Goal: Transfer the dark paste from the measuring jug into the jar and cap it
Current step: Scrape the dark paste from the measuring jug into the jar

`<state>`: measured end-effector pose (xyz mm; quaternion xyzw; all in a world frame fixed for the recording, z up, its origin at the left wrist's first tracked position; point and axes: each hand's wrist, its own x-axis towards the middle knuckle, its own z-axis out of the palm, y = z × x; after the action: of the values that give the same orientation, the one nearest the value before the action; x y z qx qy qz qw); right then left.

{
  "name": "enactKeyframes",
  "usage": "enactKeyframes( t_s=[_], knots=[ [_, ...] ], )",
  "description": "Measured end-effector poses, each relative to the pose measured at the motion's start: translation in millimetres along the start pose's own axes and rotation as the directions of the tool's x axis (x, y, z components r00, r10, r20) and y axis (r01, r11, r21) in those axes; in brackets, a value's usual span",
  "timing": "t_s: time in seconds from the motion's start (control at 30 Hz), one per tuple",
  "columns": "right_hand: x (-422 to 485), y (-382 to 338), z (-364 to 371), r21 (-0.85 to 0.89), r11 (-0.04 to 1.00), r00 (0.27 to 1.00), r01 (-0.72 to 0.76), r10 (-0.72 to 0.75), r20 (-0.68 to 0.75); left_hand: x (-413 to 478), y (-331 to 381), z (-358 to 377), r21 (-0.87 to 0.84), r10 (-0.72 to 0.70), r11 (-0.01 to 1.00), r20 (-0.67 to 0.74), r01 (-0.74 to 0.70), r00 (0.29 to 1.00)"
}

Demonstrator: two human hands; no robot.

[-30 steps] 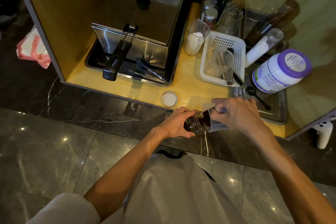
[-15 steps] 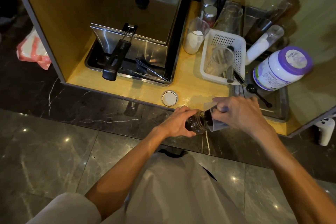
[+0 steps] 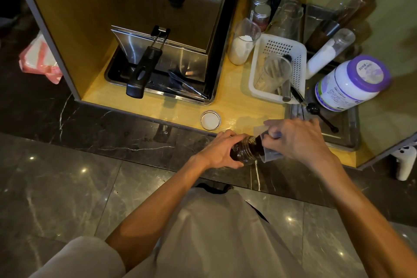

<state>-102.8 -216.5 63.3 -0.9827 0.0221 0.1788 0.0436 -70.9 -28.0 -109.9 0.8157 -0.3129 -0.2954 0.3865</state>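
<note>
My left hand [image 3: 217,150] grips a small glass jar [image 3: 244,152] full of dark paste, held tilted over the dark stone edge below the counter. My right hand [image 3: 300,140] holds a clear plastic measuring jug [image 3: 268,152], tipped on its side with its mouth pressed against the jar's threaded opening. Dark paste shows where the two meet. The jar's round lid [image 3: 210,120] lies upside down on the yellow counter [image 3: 180,110], a little beyond my left hand.
A steel fryer with a black-handled basket [image 3: 144,70] stands at the back left. Right of it are a white perforated basket [image 3: 279,67] holding a clear cup, a cup of white powder [image 3: 242,45], a purple-capped tub [image 3: 352,83], bottles, and a black spoon [image 3: 320,117] on a steel tray.
Both hands hold the jar and jug together in nearly the same spot; the view has shifted slightly, nothing else has moved.
</note>
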Motion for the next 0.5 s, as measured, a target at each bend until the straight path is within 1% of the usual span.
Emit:
enactKeyframes(
  t_s=[0.13, 0.27, 0.5],
  knots=[
    [-2.1, 1.5, 3.5, 0.025, 0.999, 0.996, 0.031, -0.029, -0.082, 0.1, 2.6, -1.2, 0.006, 0.004, 1.0, -0.007, -0.004, 1.0],
    [0.1, 1.7, 4.2, 0.012, 1.0, 0.999, 0.024, -0.023, -0.041, -0.9, 4.1, -2.3, 0.006, -0.012, 1.0, 0.002, 0.012, 1.0],
    [-2.2, -1.1, 2.2, -0.01, 1.0, 1.0, 0.01, -0.011, -0.013, -1.1, 5.2, -2.7, 0.021, -0.008, 1.0, 0.004, 0.007, 1.0]
  ],
)
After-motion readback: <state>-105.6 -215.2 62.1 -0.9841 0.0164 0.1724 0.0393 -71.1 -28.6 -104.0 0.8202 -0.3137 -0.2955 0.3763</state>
